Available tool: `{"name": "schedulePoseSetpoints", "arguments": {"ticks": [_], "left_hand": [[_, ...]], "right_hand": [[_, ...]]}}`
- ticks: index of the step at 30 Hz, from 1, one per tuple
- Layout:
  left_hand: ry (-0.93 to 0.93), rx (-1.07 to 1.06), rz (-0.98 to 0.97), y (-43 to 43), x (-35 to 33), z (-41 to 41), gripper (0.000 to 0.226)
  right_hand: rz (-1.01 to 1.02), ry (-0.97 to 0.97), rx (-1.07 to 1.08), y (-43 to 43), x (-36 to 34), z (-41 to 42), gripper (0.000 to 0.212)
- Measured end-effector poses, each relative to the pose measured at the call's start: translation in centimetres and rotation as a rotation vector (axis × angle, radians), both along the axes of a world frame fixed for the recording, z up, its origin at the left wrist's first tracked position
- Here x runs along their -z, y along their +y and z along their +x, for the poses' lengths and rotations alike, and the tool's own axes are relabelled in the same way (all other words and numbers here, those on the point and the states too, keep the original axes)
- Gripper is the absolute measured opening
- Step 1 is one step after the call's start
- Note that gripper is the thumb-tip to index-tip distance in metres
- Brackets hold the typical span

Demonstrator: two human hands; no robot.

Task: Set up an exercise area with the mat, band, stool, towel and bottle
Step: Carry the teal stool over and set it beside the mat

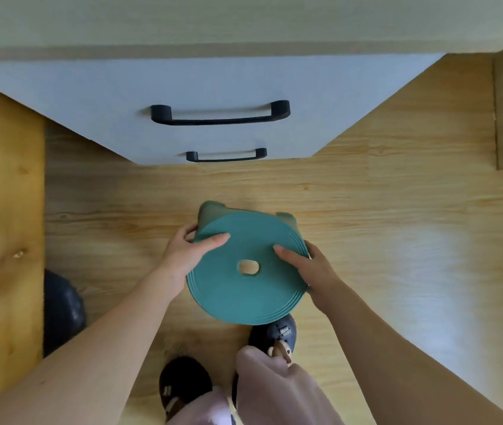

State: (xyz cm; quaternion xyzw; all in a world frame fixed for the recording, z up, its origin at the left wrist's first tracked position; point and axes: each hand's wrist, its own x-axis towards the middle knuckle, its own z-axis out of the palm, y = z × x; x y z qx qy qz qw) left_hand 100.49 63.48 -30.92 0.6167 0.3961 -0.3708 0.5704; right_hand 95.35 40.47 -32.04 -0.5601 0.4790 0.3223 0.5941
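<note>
Gripping the round teal plastic stool (pixel 244 297) by opposite rim edges, the left hand (pixel 187 251) and right hand (pixel 308 269) clasp it over the pale wooden floor (pixel 397 240), just before the white drawer cabinet (pixel 213 84). Open floor spreads rightward. The stool's legs are mostly hidden; perhaps it hangs lifted.

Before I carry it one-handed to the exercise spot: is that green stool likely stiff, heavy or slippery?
Probably stiff: the stool keeps its round seat shape though the left hand and right hand grip only its rim. Likely light, since it seems held tilted off the floor. The smooth top may slip; the centre hole could give a surer hold.
</note>
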Motion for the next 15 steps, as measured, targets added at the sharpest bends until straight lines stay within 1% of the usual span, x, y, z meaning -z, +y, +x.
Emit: {"name": "schedulePoseSetpoints", "arguments": {"ticks": [3,6,9,12,14,15], "left_hand": [[-0.038,0.06,-0.02,-1.7,-4.4,0.3,0.093],[-0.079,0.153,-0.029,-3.4,-8.7,0.6,0.086],[-0.156,0.263,-0.032,-5.1,-13.3,0.5,0.083],[-0.195,0.348,-0.06,-6.4,-17.6,0.5,0.082],[-0.224,0.408,-0.088,-7.4,-20.6,0.1,0.082],[-0.229,0.403,-0.099,-7.4,-20.9,0.2,0.081]], "right_hand": [[-0.056,-0.023,0.061,-1.8,-5.3,-0.6,0.093],[-0.103,-0.029,0.113,-3.4,-10.0,-1.6,0.079],[-0.11,-0.065,0.19,-4.6,-14.9,-3.2,0.067],[-0.123,-0.107,0.267,-5.2,-19.7,-5.2,0.067],[-0.127,-0.144,0.323,-5.5,-22.8,-7.2,0.063],[-0.118,-0.152,0.327,-5.5,-22.6,-7.3,0.06]]}}
